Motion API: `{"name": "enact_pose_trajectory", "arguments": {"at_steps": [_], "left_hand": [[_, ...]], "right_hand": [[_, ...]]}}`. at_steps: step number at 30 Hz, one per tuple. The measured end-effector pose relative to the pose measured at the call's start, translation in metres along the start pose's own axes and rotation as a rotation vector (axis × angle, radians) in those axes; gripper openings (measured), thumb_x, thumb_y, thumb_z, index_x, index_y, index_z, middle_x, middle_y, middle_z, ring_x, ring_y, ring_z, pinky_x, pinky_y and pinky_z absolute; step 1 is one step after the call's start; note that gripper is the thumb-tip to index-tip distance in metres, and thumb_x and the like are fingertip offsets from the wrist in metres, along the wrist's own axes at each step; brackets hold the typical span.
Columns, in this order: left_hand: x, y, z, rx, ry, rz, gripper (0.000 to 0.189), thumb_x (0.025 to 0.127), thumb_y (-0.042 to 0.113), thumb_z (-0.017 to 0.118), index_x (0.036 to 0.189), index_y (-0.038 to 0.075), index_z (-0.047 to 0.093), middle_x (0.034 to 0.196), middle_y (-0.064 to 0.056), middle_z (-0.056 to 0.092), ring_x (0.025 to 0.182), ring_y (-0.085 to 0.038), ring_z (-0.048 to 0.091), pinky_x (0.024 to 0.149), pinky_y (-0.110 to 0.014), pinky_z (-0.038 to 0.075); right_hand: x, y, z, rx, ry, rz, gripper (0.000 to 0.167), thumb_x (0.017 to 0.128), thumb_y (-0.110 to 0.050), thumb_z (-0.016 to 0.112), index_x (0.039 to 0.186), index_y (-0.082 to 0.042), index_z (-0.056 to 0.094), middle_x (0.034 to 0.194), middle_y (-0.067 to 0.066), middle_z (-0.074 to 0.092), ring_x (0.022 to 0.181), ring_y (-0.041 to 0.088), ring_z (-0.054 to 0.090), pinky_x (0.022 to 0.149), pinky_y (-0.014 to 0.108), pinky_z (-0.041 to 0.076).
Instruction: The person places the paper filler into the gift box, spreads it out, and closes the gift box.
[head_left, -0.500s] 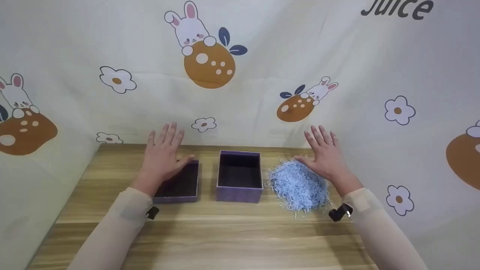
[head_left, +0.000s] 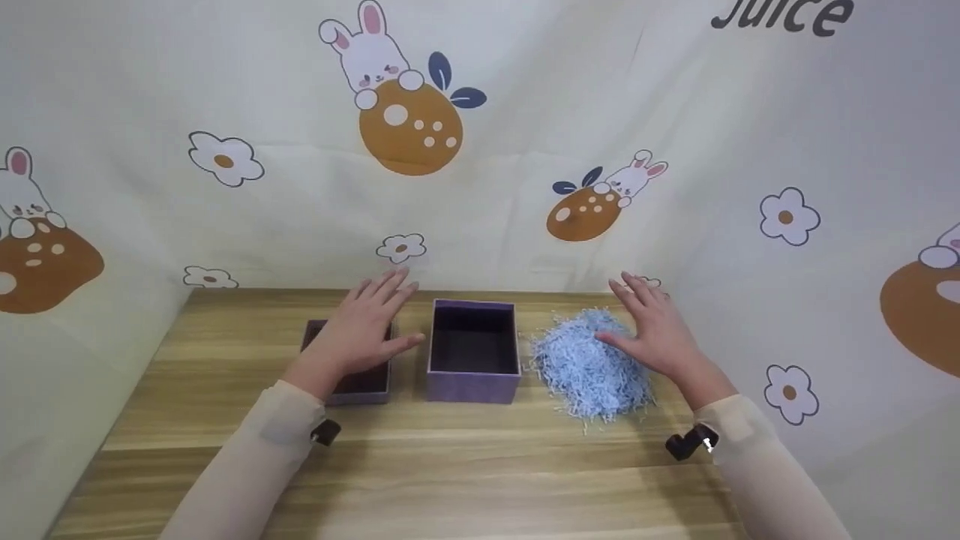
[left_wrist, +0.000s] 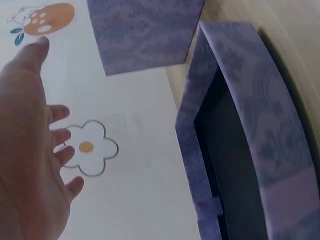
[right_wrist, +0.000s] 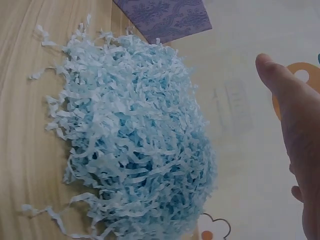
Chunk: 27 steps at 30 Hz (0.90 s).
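A deep purple box [head_left: 474,388] with a dark inside stands open-topped in the middle of the table. To its left lies a shallow purple box lid [head_left: 361,397], hollow side up, partly hidden by my left hand [head_left: 351,334]. That hand hovers over the lid with fingers extended and holds nothing; the left wrist view shows the patterned lid [left_wrist: 270,120] beside it. On the right is a heap of light blue shredded paper [head_left: 589,367]. My right hand [head_left: 656,334] hangs above the heap's right edge, fingers spread and thumb pointing toward the box, with nothing in it.
The wood-grain table [head_left: 480,472] ends at the back against a pale cloth [head_left: 510,187] printed with rabbits, oranges and flowers. Cloth also rises along both sides. Loose paper strips lie around the heap. A small black device [head_left: 690,442] sits on each wrist.
My left hand has moved right across the lid toward the box, uncovering the lid's left corner. My right hand has come slightly lower. The head view has shifted a little.
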<state>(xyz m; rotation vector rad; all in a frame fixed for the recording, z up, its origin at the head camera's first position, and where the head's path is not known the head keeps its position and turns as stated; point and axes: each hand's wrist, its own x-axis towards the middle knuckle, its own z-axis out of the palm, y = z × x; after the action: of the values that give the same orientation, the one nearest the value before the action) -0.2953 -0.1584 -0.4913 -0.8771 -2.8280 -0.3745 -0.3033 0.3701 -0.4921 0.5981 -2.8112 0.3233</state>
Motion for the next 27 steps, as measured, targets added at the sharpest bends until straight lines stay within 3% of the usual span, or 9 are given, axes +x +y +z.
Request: {"name": "enact_pose_trajectory", "arguments": {"at_steps": [5, 11, 18, 27], "left_hand": [[0.009, 0.008, 0.008, -0.061, -0.017, 0.053, 0.102, 0.100, 0.077, 0.061, 0.174, 0.010, 0.036, 0.183, -0.015, 0.023, 0.167, -0.038, 0.022, 0.135, -0.064, 0.019], [0.016, 0.016, 0.015, -0.120, -0.076, 0.059, 0.116, 0.094, 0.081, 0.065, 0.175, 0.006, 0.029, 0.184, -0.014, 0.016, 0.170, -0.035, 0.015, 0.136, -0.061, 0.015], [0.021, 0.022, 0.024, -0.167, -0.068, 0.103, 0.122, 0.091, 0.080, 0.070, 0.174, 0.001, 0.028, 0.183, -0.018, 0.021, 0.168, -0.038, 0.019, 0.135, -0.061, 0.018], [0.025, 0.028, 0.034, -0.217, -0.105, 0.081, 0.129, 0.087, 0.084, 0.072, 0.176, 0.003, 0.023, 0.184, -0.015, 0.018, 0.169, -0.034, 0.017, 0.135, -0.060, 0.019]], "right_hand": [[-0.011, 0.005, 0.006, 0.083, 0.004, 0.021, 0.102, 0.092, -0.064, 0.082, 0.172, -0.014, 0.042, 0.177, 0.019, 0.035, 0.159, 0.049, 0.036, 0.125, 0.076, 0.030], [-0.023, 0.008, 0.016, 0.139, -0.024, 0.081, 0.107, 0.090, -0.064, 0.086, 0.173, -0.014, 0.040, 0.177, 0.020, 0.035, 0.159, 0.050, 0.035, 0.123, 0.078, 0.032], [-0.039, 0.009, 0.032, 0.378, -0.064, 0.128, 0.108, 0.091, -0.050, 0.091, 0.175, -0.013, 0.033, 0.179, 0.021, 0.028, 0.162, 0.053, 0.026, 0.125, 0.078, 0.027], [-0.049, 0.011, 0.057, 0.506, -0.007, 0.142, 0.108, 0.088, -0.039, 0.094, 0.173, -0.008, 0.036, 0.180, 0.024, 0.024, 0.164, 0.052, 0.021, 0.128, 0.077, 0.020]]}}
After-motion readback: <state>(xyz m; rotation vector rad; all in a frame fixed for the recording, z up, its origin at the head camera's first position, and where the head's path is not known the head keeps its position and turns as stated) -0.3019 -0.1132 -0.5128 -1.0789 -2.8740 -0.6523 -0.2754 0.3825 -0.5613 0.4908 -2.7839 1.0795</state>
